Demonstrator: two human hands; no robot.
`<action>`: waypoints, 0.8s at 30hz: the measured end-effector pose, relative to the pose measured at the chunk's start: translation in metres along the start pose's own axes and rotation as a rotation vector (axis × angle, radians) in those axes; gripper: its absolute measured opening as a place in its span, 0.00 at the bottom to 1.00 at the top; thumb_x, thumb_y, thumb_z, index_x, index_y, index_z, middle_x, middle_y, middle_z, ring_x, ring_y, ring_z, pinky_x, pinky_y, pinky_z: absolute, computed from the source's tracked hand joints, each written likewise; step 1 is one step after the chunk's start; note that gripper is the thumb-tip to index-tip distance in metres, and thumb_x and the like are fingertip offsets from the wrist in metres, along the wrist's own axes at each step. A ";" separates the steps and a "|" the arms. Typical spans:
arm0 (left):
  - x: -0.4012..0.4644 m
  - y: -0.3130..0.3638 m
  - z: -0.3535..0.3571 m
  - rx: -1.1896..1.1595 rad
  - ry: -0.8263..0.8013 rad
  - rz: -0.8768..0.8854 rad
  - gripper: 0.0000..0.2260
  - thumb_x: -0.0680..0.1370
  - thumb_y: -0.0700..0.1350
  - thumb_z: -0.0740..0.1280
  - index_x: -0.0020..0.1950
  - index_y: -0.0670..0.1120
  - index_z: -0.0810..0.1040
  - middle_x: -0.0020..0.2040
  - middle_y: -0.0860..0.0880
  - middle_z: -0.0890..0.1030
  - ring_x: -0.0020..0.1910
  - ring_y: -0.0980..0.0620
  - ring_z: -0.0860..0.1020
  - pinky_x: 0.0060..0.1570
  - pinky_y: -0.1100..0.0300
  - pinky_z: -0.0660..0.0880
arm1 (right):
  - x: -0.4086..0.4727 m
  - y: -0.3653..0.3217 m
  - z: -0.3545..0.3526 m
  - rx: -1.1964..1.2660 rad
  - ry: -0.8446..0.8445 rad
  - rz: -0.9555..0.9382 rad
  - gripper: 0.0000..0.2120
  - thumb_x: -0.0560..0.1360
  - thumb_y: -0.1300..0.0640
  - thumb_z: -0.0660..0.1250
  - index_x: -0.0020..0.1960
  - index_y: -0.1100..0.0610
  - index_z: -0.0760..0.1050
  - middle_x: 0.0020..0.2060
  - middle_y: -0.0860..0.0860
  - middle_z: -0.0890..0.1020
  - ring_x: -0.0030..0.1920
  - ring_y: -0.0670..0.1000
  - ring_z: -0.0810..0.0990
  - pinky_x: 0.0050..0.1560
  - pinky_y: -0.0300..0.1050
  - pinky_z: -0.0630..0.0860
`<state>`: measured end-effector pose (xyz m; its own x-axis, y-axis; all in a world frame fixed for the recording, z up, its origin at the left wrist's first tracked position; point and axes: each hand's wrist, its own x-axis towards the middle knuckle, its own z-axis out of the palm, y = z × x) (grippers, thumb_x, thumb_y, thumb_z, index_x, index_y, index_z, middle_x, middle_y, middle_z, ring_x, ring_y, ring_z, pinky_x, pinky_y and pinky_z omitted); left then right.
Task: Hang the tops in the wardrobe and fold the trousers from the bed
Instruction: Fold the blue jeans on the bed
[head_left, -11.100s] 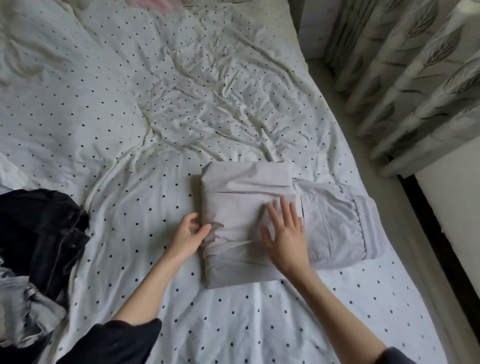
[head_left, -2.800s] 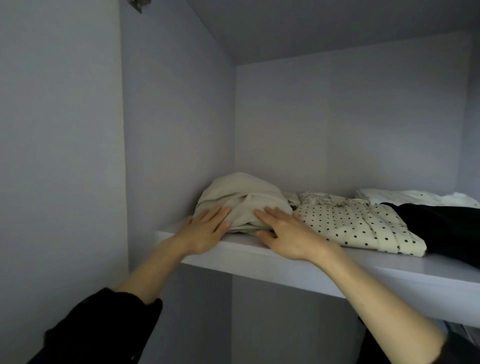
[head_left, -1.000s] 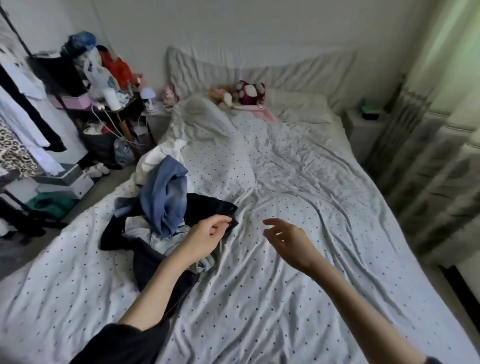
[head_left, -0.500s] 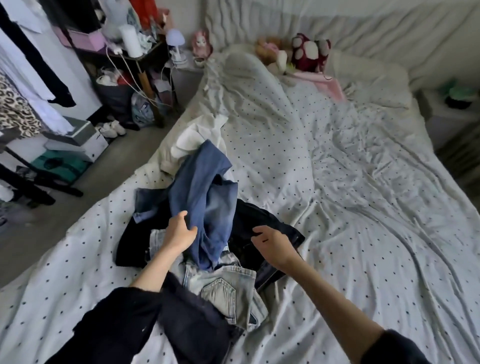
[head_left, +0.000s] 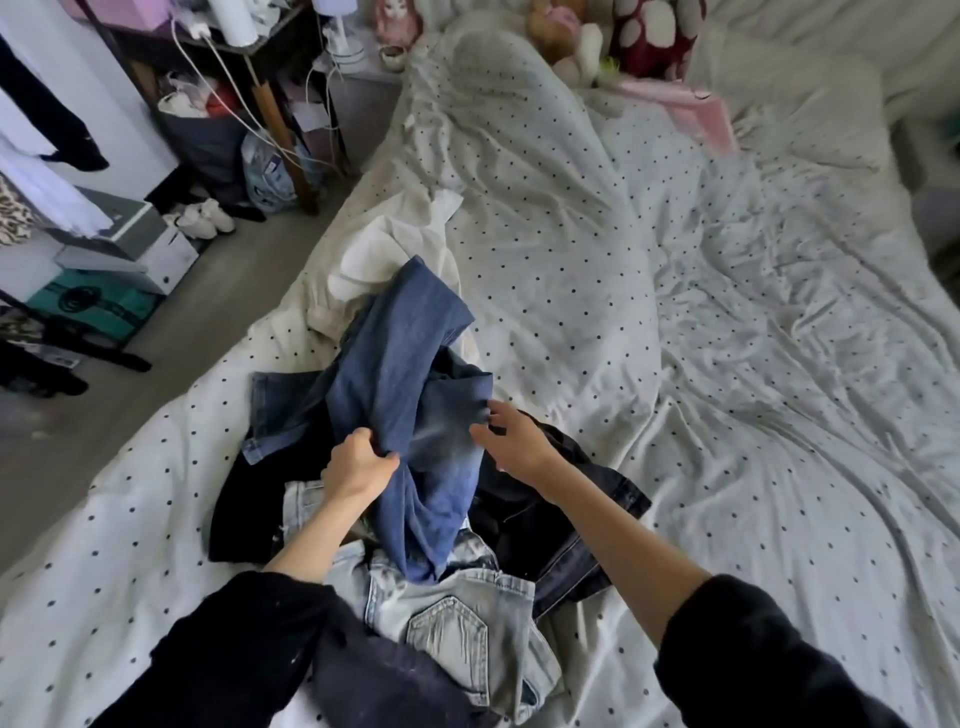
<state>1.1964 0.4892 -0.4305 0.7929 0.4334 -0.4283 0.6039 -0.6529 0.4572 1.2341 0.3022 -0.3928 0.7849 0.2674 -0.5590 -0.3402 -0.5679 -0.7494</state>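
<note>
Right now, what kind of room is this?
Most likely a bedroom. There is a big bed with a dotted sheet, soft toys near its head, and a pile of jeans that the left hand grips while the right hand reaches in.

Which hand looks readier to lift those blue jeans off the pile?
Probably the left hand: it already grips the blue jeans. The right hand is open with only its fingertips at the fabric.

Plush toys (head_left: 618, 39) lay far beyond the hands, at the head of the polka-dot sheet (head_left: 727, 364). Up and left of the left hand stood a cluttered shelf rack (head_left: 249, 88), white shoes (head_left: 202, 217) and stacked boxes (head_left: 104, 265) on the floor.
</note>
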 end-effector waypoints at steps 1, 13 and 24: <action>-0.007 0.005 -0.002 -0.079 0.018 0.036 0.10 0.75 0.43 0.67 0.51 0.38 0.75 0.51 0.40 0.81 0.53 0.39 0.78 0.52 0.51 0.74 | -0.006 0.002 -0.003 0.045 0.008 0.009 0.27 0.80 0.51 0.60 0.75 0.56 0.57 0.70 0.54 0.68 0.62 0.54 0.72 0.61 0.49 0.72; -0.158 0.144 0.026 -0.043 -0.291 0.862 0.09 0.78 0.40 0.62 0.38 0.42 0.69 0.39 0.49 0.69 0.40 0.48 0.73 0.40 0.64 0.64 | -0.136 0.019 -0.132 0.414 0.227 0.118 0.22 0.71 0.36 0.64 0.50 0.55 0.78 0.48 0.50 0.83 0.50 0.51 0.81 0.47 0.45 0.77; -0.277 0.205 0.112 0.068 -0.375 1.021 0.19 0.78 0.43 0.61 0.69 0.43 0.67 0.64 0.47 0.68 0.64 0.49 0.67 0.60 0.63 0.63 | -0.218 0.104 -0.215 0.146 0.474 0.100 0.14 0.73 0.67 0.63 0.29 0.59 0.70 0.26 0.52 0.69 0.30 0.50 0.67 0.30 0.41 0.63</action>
<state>1.0914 0.1651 -0.3053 0.8356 -0.5424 -0.0865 -0.3405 -0.6351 0.6933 1.1390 0.0175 -0.2733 0.8822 -0.1842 -0.4334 -0.4678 -0.4492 -0.7612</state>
